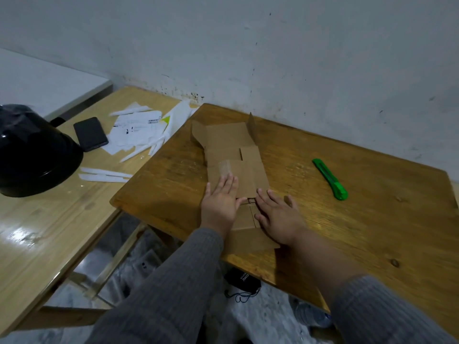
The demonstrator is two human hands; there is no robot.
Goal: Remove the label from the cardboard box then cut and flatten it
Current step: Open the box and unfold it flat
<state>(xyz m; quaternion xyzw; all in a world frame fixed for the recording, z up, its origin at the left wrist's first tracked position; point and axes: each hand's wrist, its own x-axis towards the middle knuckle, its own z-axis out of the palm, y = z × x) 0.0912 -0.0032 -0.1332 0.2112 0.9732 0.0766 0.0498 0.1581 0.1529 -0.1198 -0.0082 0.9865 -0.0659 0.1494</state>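
The brown cardboard box (231,147) lies cut open and spread out on the dark wooden table (347,219). One flap at its far right end stands up, and a strip of clear tape shows near its middle. My left hand (219,203) rests palm down on the near part of the cardboard, fingers spread. My right hand (279,214) lies flat beside it, also pressing the cardboard. A green utility knife (330,178) lies on the table to the right, apart from both hands. Torn white label pieces (136,131) lie on the lighter table at the left.
A black phone (90,134) and a black helmet (32,152) sit on the lighter table (37,232) at the left. A gap separates the two tables. A black pouch (242,279) and a plastic bottle (310,315) lie on the floor below. A white wall stands behind.
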